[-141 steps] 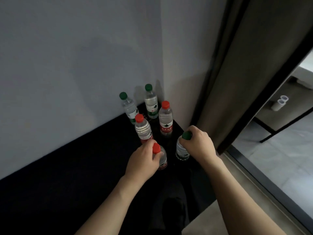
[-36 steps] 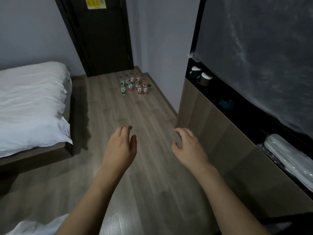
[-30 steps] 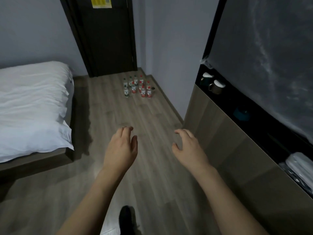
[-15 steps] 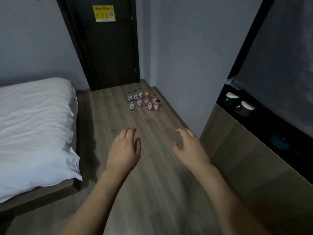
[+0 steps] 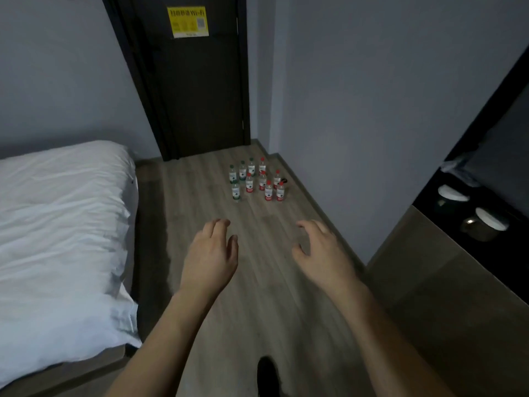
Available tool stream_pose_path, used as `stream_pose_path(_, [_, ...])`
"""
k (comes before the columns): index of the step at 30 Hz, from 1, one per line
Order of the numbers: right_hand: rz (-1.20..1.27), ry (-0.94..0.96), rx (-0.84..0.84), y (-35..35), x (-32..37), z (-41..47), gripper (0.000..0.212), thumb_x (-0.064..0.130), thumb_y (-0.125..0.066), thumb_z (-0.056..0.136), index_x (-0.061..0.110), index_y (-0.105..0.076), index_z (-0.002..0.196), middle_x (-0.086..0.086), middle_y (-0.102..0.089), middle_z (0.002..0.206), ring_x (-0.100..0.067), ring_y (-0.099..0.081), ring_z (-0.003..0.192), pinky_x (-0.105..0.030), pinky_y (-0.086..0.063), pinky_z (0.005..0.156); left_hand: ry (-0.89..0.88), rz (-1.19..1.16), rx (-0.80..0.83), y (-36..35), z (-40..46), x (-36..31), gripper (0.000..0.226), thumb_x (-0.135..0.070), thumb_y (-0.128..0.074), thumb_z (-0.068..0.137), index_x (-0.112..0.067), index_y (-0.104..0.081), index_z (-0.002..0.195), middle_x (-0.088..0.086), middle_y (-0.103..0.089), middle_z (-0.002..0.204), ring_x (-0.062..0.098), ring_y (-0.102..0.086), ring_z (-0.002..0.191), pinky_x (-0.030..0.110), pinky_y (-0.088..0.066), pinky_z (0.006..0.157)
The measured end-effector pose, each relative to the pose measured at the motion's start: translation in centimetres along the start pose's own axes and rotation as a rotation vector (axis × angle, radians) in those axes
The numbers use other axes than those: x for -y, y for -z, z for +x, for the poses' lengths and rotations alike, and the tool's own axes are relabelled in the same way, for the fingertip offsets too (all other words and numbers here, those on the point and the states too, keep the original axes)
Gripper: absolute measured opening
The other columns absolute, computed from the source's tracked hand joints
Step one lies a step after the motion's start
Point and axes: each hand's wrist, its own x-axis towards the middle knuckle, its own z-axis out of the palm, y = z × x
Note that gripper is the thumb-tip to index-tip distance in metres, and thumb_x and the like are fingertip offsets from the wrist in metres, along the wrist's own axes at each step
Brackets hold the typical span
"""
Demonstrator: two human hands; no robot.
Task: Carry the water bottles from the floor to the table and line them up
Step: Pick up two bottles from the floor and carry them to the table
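Observation:
Several small water bottles point(image 5: 255, 180) with green or red caps stand upright in a cluster on the wooden floor, near the wall corner beside the dark door. My left hand point(image 5: 210, 257) and my right hand point(image 5: 322, 253) are held out in front of me, well short of the bottles, fingers relaxed and slightly spread. Both hands hold nothing. The table is out of view.
A bed with white bedding point(image 5: 60, 242) fills the left side. A dark door point(image 5: 197, 81) with a yellow notice stands behind the bottles. A wooden cabinet point(image 5: 446, 285) with two cups point(image 5: 483, 223) in its dark recess lines the right. My dark shoe point(image 5: 267, 376) shows at the bottom.
Earlier both hands gripped bottles on a dark table. Since then I have turned and walked toward the floor cluster with nothing in my hands; the bottles have come nearer and the cabinet has slid right.

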Motion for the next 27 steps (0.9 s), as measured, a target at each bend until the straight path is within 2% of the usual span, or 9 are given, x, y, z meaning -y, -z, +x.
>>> stream_pose_path(11, [0.014, 0.007, -0.026, -3.1, 1.2, 18.7, 0.047, 0.026, -0.058, 0.087, 0.019, -0.051, 0.133, 0.001, -0.051, 0.137, -0.019, -0.052, 0.121, -0.028, -0.042, 0.094, 0.009, 0.024, 0.001, -1.3, 18.3, 4.2, 0.038, -0.028, -0.05, 0.099, -0.007, -0.055, 0.131, 0.01, -0.057, 0.13, 0.03, -0.058, 0.111, 0.04, -0.048, 0.092])
stream_pose_path(16, [0.002, 0.006, 0.002, -5.9, 2.8, 25.4, 0.047, 0.026, -0.06, 0.088, 0.017, -0.052, 0.134, 0.001, -0.053, 0.135, -0.016, -0.052, 0.121, -0.021, -0.036, 0.092, 0.024, 0.015, 0.029, -2.4, 24.7, 8.4, 0.039, -0.03, -0.048, 0.1, -0.009, -0.054, 0.133, 0.008, -0.056, 0.132, 0.025, -0.058, 0.113, 0.037, -0.049, 0.093])
stream_pose_path(20, [0.011, -0.004, 0.007, -8.4, 5.2, 31.8, 0.047, 0.024, -0.06, 0.089, 0.016, -0.052, 0.134, 0.0, -0.054, 0.133, -0.018, -0.053, 0.118, -0.03, -0.044, 0.097, 0.001, -0.007, 0.057, -3.0, 31.2, 12.0, 0.039, -0.029, -0.048, 0.1, -0.009, -0.054, 0.133, 0.008, -0.055, 0.133, 0.027, -0.057, 0.113, 0.041, -0.048, 0.094])
stream_pose_path(24, [-0.02, -0.005, 0.006, -10.5, 8.5, 38.3, 0.048, 0.02, -0.06, 0.088, 0.014, -0.051, 0.135, -0.003, -0.054, 0.133, -0.021, -0.052, 0.121, -0.033, -0.043, 0.101, -0.048, -0.008, 0.068, -2.4, 37.6, 15.7, 0.038, -0.029, -0.048, 0.1, -0.009, -0.054, 0.132, 0.008, -0.055, 0.132, 0.028, -0.058, 0.112, 0.042, -0.048, 0.093])
stream_pose_path(27, [0.0, 0.01, 0.0, -11.6, 10.6, 42.3, 0.044, 0.015, -0.06, 0.086, 0.012, -0.055, 0.129, -0.005, -0.056, 0.129, -0.022, -0.054, 0.118, -0.035, -0.044, 0.098, -0.055, -0.014, 0.064, -1.9, 41.9, 18.3, 0.038, -0.03, -0.047, 0.101, -0.01, -0.053, 0.133, 0.007, -0.055, 0.134, 0.025, -0.057, 0.113, 0.04, -0.048, 0.094])
